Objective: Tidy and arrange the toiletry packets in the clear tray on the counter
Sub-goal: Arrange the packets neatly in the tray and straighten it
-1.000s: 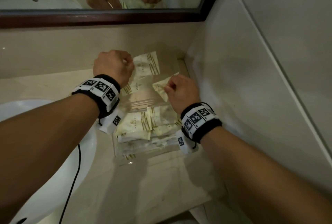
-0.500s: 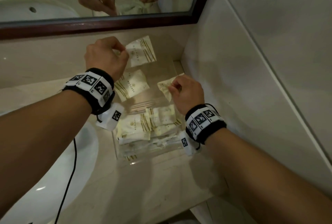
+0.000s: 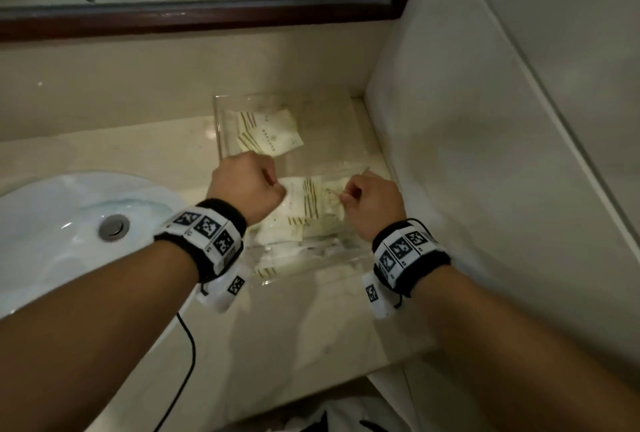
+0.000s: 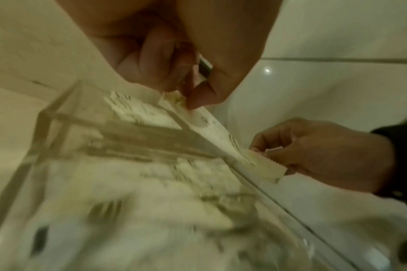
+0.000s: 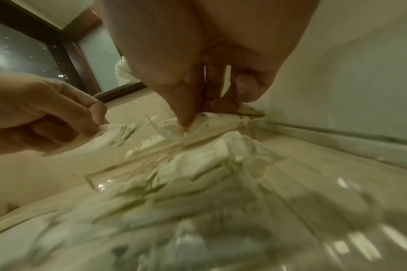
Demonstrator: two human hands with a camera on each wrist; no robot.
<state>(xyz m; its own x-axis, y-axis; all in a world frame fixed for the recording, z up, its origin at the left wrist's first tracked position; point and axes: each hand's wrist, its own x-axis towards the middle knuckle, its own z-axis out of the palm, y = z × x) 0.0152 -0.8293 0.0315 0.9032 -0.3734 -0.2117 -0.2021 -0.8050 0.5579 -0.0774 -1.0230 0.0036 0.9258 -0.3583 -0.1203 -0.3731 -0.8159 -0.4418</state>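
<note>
Toiletry packets sit in the clear tray (image 3: 360, 260), which stands on the counter (image 3: 145, 151) between the white sink (image 3: 52, 223) on the left and the side wall on the right. A clear divider seems to split the tray into a far and a near compartment.

Starting at the left, the left hand (image 3: 246, 189) is curled, thumb and forefinger pinching the left end of one cream packet with gold stripes (image 3: 304, 201). The left wrist view shows that pinch (image 4: 191, 102) at the packet's corner. This held packet's long axis runs left to right across the tray, roughly level with the divider and above the heap of packets (image 3: 287, 230) in the near compartment.

Further right, the right hand (image 3: 372, 199) is also curled, pinching a second packet (image 3: 334, 194) by its serrated edge. That edge touches or overlaps the striped end of the first; which lies on top cannot be told.

In the far compartment, a small stack of flat packets (image 3: 270, 135) lies toward the left wall, leaving bare floor to its right.

The next move likely turns on this: both held packets lie near of the divider, so placing them means carrying them far, over it. The left hand is closer to the stack, the right hand to the bare patch.
</note>
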